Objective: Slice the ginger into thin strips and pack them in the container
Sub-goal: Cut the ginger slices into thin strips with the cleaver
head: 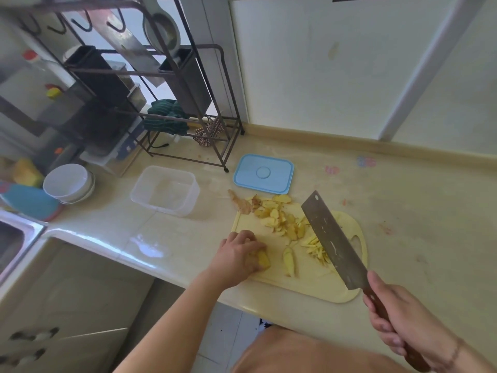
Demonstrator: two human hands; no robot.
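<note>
A pale yellow cutting board (309, 281) lies on the table (403, 211), near the front edge. The left hand (239, 254) rests on the left side of the board. Its fingers (243, 236) are curled over a chunk of ginger (263, 261) and press it down on the board. Just to the right of it lies another ginger piece (289, 261), long and peeled, apart from the hand.

The right hand (398, 316) holds a big knife (333, 240) by its brown handle, with the fingers wrapped tight around it. The wide blade is lifted up and tilted, and it points away toward the far left. It partly hides a small heap of thin ginger strips (317, 250) on the right side of the board.

At the far end of the board sits a pile of ginger slices (279, 216). Some of them spill over the edge onto the table.

The clear plastic container (165, 191) stands open on the table, to the far left of the board. I cannot see any ginger in it. Its blue lid (263, 173) lies flat on the table, to the right of the container and beyond the board.

Farther left stand white bowls (68, 183) and a dark metal rack (161, 90).
</note>
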